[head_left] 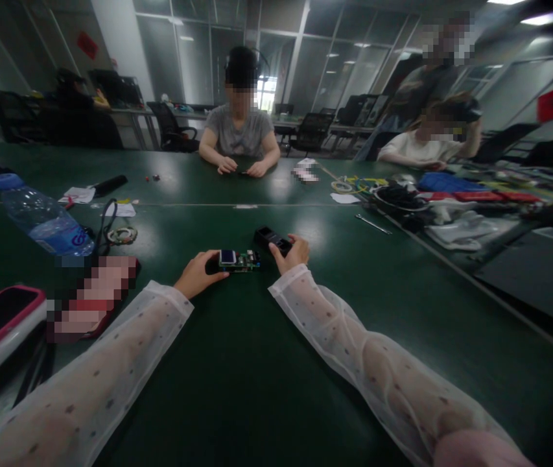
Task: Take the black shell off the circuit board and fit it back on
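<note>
My left hand (pixel 200 272) grips the left end of a green circuit board (pixel 243 261) between thumb and fingers. A small square screen (pixel 228 257) sits on the board's left part, with several components to the right of it. Just beyond and to the right, my right hand (pixel 293 253) is closed on the near end of a black plastic case (pixel 271 239), which lies tilted on or close to the table. The case's upper face has openings or dark panels; I cannot tell which. Board and case are near each other.
On the green table (pixel 237 363), a plastic bottle (pixel 47 220) leans at left, near a red phone case (pixel 98 295) and a pink-edged device (pixel 1 324). A wrench (pixel 373 224) and heaped cables (pixel 402 194) lie at right. A person (pixel 240 130) sits opposite.
</note>
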Available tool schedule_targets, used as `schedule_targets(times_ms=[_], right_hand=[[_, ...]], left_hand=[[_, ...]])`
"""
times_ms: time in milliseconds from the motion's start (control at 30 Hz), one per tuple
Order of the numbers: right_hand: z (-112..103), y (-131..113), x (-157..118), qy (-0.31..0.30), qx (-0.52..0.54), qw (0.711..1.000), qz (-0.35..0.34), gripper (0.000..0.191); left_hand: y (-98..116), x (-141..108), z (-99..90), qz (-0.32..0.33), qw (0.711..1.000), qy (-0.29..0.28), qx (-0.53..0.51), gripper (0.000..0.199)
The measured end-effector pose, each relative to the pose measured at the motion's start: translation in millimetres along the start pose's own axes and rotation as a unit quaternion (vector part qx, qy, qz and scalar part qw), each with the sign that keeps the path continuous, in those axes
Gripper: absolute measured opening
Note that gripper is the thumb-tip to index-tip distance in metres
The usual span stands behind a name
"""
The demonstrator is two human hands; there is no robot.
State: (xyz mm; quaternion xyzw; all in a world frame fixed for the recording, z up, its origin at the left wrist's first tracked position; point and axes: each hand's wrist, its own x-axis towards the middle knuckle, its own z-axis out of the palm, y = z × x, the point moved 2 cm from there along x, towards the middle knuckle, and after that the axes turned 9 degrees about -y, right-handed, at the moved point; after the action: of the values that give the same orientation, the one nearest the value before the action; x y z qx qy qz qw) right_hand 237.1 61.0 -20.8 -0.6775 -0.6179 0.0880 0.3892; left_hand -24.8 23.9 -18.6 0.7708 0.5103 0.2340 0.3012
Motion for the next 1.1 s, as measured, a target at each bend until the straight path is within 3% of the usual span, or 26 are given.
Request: schedule_targets(times_ms=[167,467,600,733,867,1100], right_hand=[[4,7,4,-0.021,-0.011,1.0,-0.009,0.066],[17,24,12,-0.021,-0.002,1.0,-0.023,0.057],[15,25,11,-0.003,0.063,0.998,-0.031,0.052],[11,14,5,0.005,0.183,0.98,-0.081,0.055],[7,-3,-3,-0.036,0.243,0.958,-0.148,0.057],[-1,-18,-14,-0.131,0.207,0.941,-0.235,0.053]], left_hand=[[1,-1,-0.4,0.001,1.0,-0.004,0.002,0.058],[2,0,-0.3,-0.008,1.0,-0.003,0.007,0.058],[2,-1,-0.9,-0.005,1.0,-0.005,0.005,0.056],[2,0,-1.0,-0.001,1.0,-0.004,0.009,0.056],[2,1,-1.0,-0.002,1.0,0.001,0.017,0.057],[-3,2,1.0,-0.005,1.0,0.009,0.026,0.057]])
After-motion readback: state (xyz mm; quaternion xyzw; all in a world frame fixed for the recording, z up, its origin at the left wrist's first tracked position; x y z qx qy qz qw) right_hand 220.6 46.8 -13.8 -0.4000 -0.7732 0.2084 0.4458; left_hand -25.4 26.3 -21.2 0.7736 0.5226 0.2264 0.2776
